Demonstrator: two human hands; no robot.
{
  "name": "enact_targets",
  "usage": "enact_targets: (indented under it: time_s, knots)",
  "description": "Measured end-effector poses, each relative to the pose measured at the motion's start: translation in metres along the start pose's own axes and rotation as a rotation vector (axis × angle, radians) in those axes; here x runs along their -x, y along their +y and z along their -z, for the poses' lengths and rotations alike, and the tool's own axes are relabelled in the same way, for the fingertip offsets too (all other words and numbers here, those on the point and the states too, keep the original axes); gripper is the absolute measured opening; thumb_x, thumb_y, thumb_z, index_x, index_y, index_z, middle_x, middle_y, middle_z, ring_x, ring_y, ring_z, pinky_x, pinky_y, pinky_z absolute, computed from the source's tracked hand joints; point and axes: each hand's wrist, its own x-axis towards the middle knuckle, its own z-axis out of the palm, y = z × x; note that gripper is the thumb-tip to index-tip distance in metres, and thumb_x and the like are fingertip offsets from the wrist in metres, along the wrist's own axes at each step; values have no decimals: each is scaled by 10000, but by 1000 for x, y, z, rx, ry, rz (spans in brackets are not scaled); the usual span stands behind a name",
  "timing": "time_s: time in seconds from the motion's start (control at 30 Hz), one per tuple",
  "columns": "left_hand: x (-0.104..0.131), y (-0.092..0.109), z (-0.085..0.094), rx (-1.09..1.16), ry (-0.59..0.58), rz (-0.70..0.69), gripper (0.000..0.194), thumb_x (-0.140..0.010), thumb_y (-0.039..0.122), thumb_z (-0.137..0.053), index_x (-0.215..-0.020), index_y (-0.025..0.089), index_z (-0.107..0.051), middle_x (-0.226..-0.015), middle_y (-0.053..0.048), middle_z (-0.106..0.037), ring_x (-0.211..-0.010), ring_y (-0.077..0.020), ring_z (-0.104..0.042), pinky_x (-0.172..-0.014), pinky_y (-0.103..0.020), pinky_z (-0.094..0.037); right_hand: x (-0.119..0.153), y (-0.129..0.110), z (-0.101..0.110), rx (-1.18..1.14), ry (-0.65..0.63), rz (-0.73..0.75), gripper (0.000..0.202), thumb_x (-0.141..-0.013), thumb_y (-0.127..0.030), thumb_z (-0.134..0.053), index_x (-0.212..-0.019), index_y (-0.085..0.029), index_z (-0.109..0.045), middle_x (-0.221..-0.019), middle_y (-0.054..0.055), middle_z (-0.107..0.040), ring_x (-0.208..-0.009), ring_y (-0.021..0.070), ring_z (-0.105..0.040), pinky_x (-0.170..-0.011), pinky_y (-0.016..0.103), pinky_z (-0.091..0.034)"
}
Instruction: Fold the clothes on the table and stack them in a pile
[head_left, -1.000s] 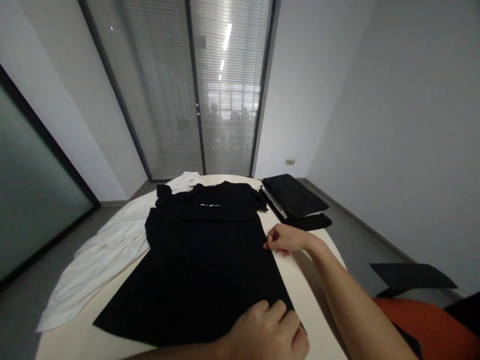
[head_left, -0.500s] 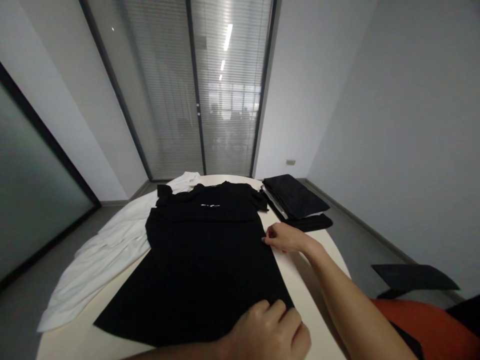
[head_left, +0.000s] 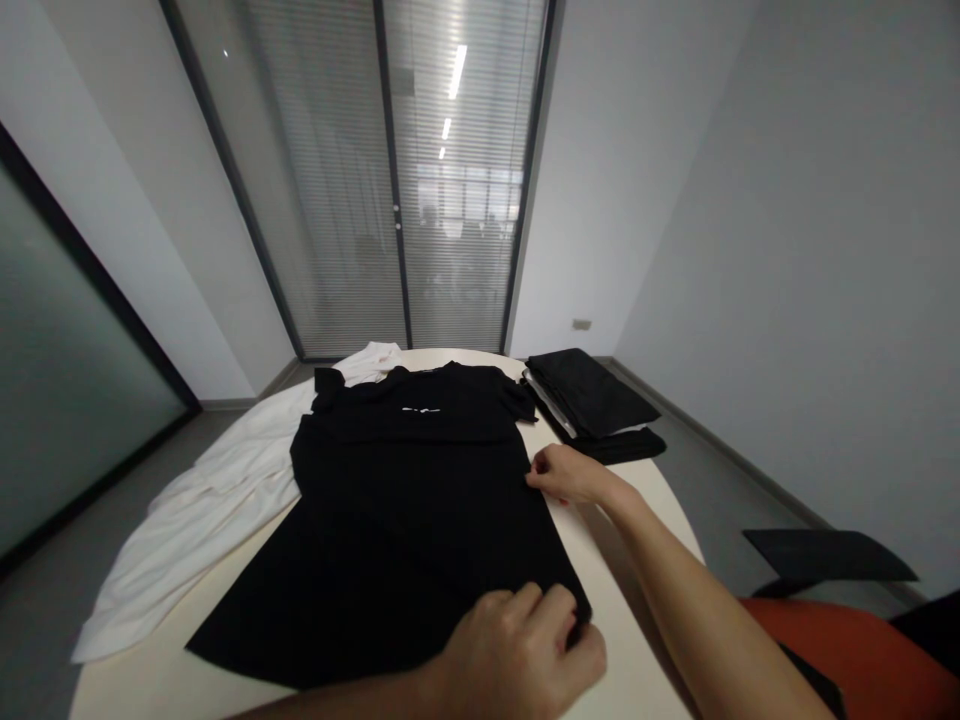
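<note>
A black T-shirt [head_left: 420, 520] with a small white print on its chest lies spread over the table, neckline at the far end and hem toward me. My left hand [head_left: 517, 650] reaches across the near right part of the shirt, its fingers curled closed on the cloth by the lower right corner. Farther up the right side edge, my right hand [head_left: 562, 474] pinches the shirt's border between thumb and fingers. White cloth garments [head_left: 210, 500] lie along the left side, partly under the shirt's left sleeve.
Folded dark garments [head_left: 592, 395] are stacked at the table's far right. The pale table [head_left: 622, 590] has a rounded edge. An orange chair [head_left: 847, 650] with a black armrest stands at the right. Glass panels with blinds rise behind the table.
My left hand has shifted slightly up and left at the shirt's lower right corner, and its fingers have curled more. My right hand has barely moved.
</note>
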Motion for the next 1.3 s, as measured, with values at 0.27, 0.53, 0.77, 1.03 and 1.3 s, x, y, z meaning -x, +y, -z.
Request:
enact_targets:
  time_s: [0.27, 0.53, 0.77, 1.03, 1.3]
  knots:
    - [-2, -4, 9, 25, 69, -58, 172, -968, 198, -468, -1011, 156, -630, -803, -27, -631, -644, -137, -535, -507, -288, -302, 5, -4, 4, 73, -21, -37, 364, -855, -494, -615, -710, -165, -671, -522, 39, -608, -487, 160, -591, -518, 252, -386]
    - [-6, 3, 7, 75, 158, -104, 117, -934, 151, -541, -878, 177, -641, -740, 14, -607, -604, -129, -495, -476, -304, -277, 6, -6, 5, 117, 4, -39, 270, -832, -379, -592, -715, -164, -705, -589, 57, -662, -520, 164, -617, -536, 257, -392]
    - [-5, 7, 1, 95, 137, -132, 128, -902, 150, -570, -782, 195, -576, -634, 34, -535, -540, -128, -475, -433, -304, -239, 5, -2, 4, 50, 8, 4, 240, -811, -333, -579, -641, -170, -625, -558, 49, -647, -511, 156, -611, -524, 251, -398]
    - [-1, 5, -3, 115, 22, -219, 117, -950, 173, -531, -927, 211, -639, -900, 7, -726, -631, -107, -582, -434, -254, -309, 1, 20, 10, -700, -129, 67, 179, -739, -328, -608, -780, -182, -514, -654, 10, -658, -572, 113, -630, -550, 205, -492]
    - [4, 12, -21, 216, 93, -118, 158, -929, 146, -542, -804, 181, -632, -919, 28, -747, -601, -77, -640, -412, -215, -403, 3, 15, 8, -818, -215, 102, 320, -706, -357, -741, -915, -172, -585, -709, -36, -606, -575, 83, -591, -606, 239, -532]
